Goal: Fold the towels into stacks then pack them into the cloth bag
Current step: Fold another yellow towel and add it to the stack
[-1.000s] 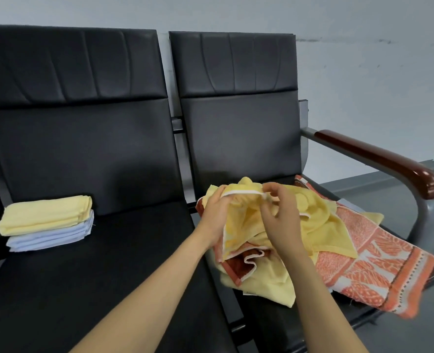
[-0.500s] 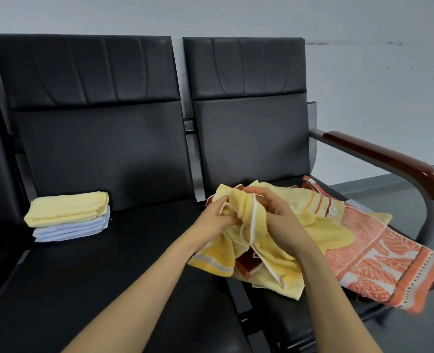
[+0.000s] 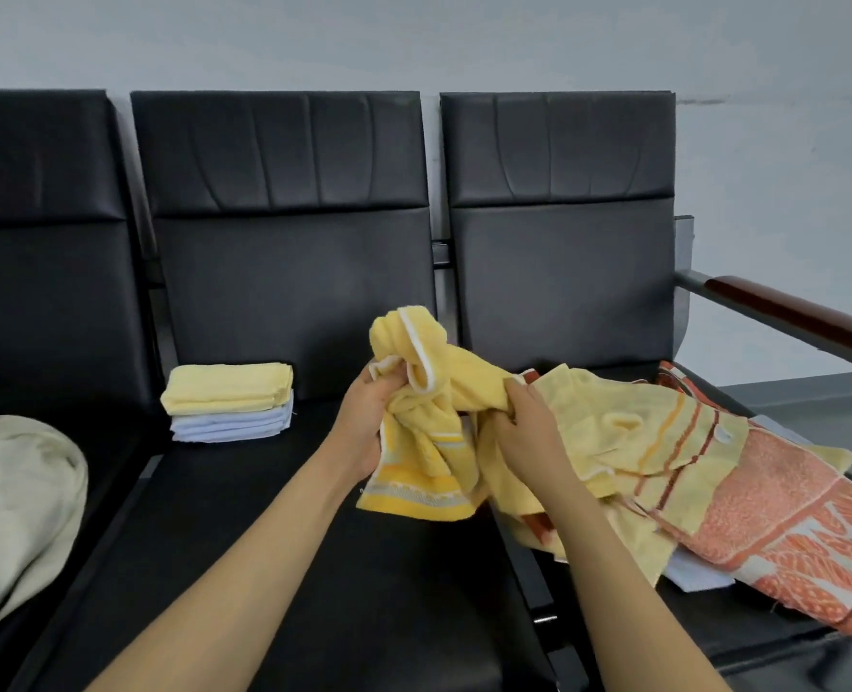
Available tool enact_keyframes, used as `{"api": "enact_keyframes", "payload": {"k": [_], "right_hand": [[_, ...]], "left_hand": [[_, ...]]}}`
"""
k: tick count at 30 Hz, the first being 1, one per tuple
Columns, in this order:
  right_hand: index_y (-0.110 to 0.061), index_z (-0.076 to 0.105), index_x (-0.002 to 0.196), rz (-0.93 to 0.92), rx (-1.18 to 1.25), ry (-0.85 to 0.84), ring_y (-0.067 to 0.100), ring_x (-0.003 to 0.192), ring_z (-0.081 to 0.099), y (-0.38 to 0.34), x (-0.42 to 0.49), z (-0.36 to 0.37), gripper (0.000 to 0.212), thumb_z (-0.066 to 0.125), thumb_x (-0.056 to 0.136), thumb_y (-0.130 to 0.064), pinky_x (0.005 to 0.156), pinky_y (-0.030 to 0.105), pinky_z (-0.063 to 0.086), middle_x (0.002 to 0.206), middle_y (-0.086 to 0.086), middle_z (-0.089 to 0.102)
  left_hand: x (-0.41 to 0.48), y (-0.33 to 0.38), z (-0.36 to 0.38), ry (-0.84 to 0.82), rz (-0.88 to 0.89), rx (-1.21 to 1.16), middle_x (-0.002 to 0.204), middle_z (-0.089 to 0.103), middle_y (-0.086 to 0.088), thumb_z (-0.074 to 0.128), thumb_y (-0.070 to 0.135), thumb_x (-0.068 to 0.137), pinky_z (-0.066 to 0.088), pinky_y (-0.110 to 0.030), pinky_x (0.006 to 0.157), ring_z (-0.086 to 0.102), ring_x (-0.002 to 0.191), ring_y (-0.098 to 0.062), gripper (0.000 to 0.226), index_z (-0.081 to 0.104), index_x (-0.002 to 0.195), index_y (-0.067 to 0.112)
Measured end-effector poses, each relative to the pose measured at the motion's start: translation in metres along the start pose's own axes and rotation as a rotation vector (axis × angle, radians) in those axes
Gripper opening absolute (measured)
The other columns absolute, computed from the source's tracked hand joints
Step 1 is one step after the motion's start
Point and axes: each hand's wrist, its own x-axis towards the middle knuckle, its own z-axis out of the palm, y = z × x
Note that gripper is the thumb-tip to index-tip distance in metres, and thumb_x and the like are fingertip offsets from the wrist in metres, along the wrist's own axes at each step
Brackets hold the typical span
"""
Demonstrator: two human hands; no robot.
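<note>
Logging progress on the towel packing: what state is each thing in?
yellow towel: bunched, unfolded, gripped by both hands
left hand: grips the yellow towel
right hand: grips the yellow towel
folded stack: neat, on middle seat
towel pile: unfolded, heaped on right seat
cloth bag: slumped on left seat

Black bench point(image 3: 314, 566): folded towel stack point(image 3: 229, 402) at middle seat's back left corner; cloth bag point(image 3: 14, 501) laid on left seat; loose towels point(image 3: 713, 467) heaped on right seat.
</note>
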Motion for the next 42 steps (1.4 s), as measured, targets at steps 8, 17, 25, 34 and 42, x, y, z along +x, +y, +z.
{"api": "enact_keyframes", "payload": {"k": [8, 17, 25, 34, 42], "right_hand": [[-0.039, 0.032, 0.146, 0.155, 1.038, -0.615, 0.015, 0.126, 0.053, -0.065, 0.013, 0.096, 0.057, 0.040, 0.094, -0.016, 0.108, 0.038, 0.040, 0.143, -0.011, 0.048], [-0.014, 0.038, 0.142, 0.321, 0.106, -0.486, 0.019, 0.106, 0.054, -0.026, 0.003, 0.136, 0.049, 0.045, 0.094, -0.015, 0.081, 0.028, 0.045, 0.129, 0.007, 0.052], [-0.020, 0.046, 0.137, -0.325, -0.483, -0.760, 0.024, 0.139, 0.021, -0.034, -0.034, 0.159, 0.049, 0.056, 0.092, -0.033, 0.112, 0.038, 0.028, 0.146, 0.003, 0.033], [-0.024, 0.041, 0.142, -0.262, -1.013, -0.729, 0.033, 0.147, -0.010, -0.012, -0.021, 0.144, 0.049, 0.036, 0.097, -0.006, 0.112, 0.066, -0.003, 0.161, 0.005, -0.003], [-0.022, 0.057, 0.124, -0.178, -0.466, -0.657, 0.019, 0.120, 0.051, -0.004, 0.000, 0.115, 0.031, 0.057, 0.094, -0.026, 0.095, 0.027, 0.043, 0.130, 0.000, 0.053]], "left_hand": [[-0.048, 0.056, -0.073, 0.414, 0.701, 0.819, 0.113, 0.059, 0.004, 0.061, 0.018, 0.091, 0.044, -0.026, 0.087, 0.057, 0.106, -0.010, 0.025, 0.054, 0.115, 0.020], [-0.056, -0.010, -0.153, -0.084, -0.448, 1.130, 0.141, 0.045, 0.007, 0.054, 0.030, 0.097, 0.037, -0.024, 0.104, 0.042, 0.132, -0.012, 0.049, 0.042, 0.142, 0.016], [-0.051, -0.008, -0.214, -0.025, -0.415, 1.609, 0.133, 0.045, 0.002, 0.069, 0.011, 0.084, 0.042, -0.027, 0.101, 0.045, 0.126, -0.015, 0.054, 0.050, 0.133, 0.021], [-0.052, -0.031, -0.185, 0.006, -0.371, 0.977, 0.096, 0.063, -0.004, 0.063, 0.018, 0.091, 0.054, -0.022, 0.074, 0.064, 0.079, -0.011, 0.008, 0.061, 0.096, 0.011], [-0.050, -0.029, -0.190, -0.103, -0.135, 1.498, 0.121, 0.047, 0.010, 0.068, 0.031, 0.084, 0.041, -0.026, 0.096, 0.046, 0.116, -0.010, 0.030, 0.058, 0.111, 0.030]]}}
